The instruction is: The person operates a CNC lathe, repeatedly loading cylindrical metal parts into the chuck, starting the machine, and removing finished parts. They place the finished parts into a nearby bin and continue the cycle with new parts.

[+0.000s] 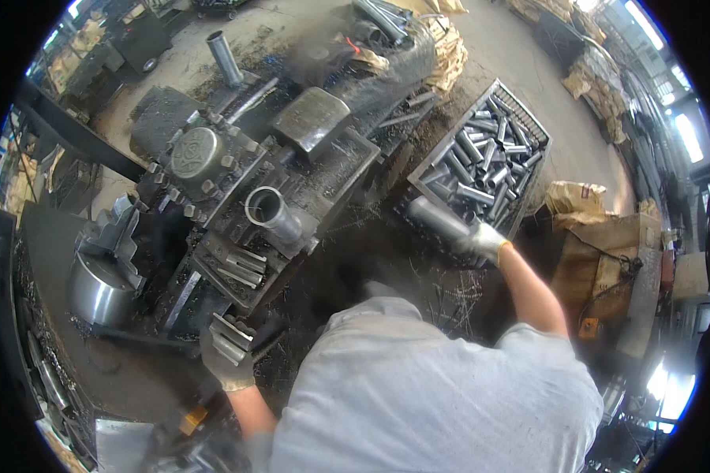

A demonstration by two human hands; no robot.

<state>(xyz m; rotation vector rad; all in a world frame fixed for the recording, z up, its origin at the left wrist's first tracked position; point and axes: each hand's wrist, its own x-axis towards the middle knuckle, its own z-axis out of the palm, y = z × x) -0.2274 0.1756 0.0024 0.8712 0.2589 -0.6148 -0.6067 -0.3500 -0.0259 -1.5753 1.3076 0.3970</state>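
My right hand, in a grey work glove, is shut on a short steel tube held just in front of a wire crate full of several similar cut tubes. My left hand, also gloved, grips a stepped metal handle on the lathe's carriage at the lower left. Another steel tube sits clamped in the dark machine's tool block, its open end facing me. My grey shirt fills the lower middle of the view.
A shiny lathe chuck with stepped jaws stands at the left. An upright pipe rises at the back. Metal swarf covers the machine bed. Brown cardboard and sacks lie right of the crate.
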